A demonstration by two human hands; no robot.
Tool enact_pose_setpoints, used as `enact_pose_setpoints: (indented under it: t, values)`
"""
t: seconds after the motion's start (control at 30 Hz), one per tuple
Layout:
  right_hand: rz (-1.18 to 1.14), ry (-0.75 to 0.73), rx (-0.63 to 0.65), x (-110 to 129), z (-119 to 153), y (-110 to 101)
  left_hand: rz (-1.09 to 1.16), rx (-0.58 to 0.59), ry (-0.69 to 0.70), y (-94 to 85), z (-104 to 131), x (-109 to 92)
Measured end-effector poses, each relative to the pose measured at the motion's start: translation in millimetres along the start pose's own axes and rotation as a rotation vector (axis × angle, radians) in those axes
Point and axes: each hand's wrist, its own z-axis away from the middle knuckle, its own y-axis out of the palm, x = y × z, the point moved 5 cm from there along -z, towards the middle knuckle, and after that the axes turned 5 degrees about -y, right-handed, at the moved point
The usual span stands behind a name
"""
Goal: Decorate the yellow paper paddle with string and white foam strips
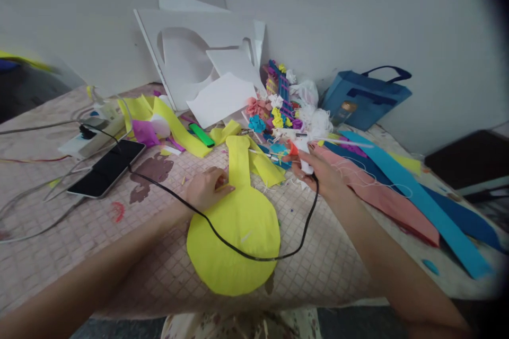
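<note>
A yellow paper-covered shape (pixel 234 233) with a round body and a narrow neck lies flat in front of me. My left hand (pixel 207 189) rests at the left side of its neck, fingers curled, thumb touching the yellow surface; whether anything is between the fingers is hidden. To the right of the neck, my right hand (pixel 314 169) is wrapped round a white glue gun (pixel 304 154) with an orange trigger. A black cord (pixel 246 255) runs from the gun across the yellow shape towards the power strip.
A phone (pixel 107 168) and a power strip (pixel 89 137) with cables lie left. Cut white boards (pixel 199 63) lean on the wall. Paper flowers (pixel 274 111), a green utility knife (pixel 201 135) and yellow scraps sit behind. Coloured paper strips (pixel 413 190) and a blue bag (pixel 363 98) are right.
</note>
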Motion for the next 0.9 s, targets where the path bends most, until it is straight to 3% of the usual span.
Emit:
enact_pose_setpoints:
  t: [0.2, 0.4, 0.53, 0.67, 0.77, 0.9]
  values:
    - [-0.189, 0.081, -0.086, -47.4, 2.4, 4.4, -0.15, 0.034, -0.063, 7.8, 4.1, -5.5]
    - [-0.205, 0.136, -0.012, -78.1, -0.2, 23.9, -0.056, 0.094, -0.179, -2.1, 0.0, -0.6]
    - [-0.043, -0.019, -0.126, -77.8, -17.5, 4.3, 0.121, 0.094, -0.198, -6.6, 2.3, 12.3]
    - [0.022, -0.083, -0.212, -69.4, -28.7, -16.7, 0.471, 0.162, -0.226, -4.6, 7.8, 23.1]
    - [-0.003, -0.118, -0.185, -57.8, -20.6, -14.8, 0.613, 0.195, -0.221, -6.9, 12.5, 25.5]
    - [-0.053, -0.108, -0.101, -46.3, 0.4, 0.8, 0.543, 0.26, -0.211, -9.1, 21.9, 29.2]
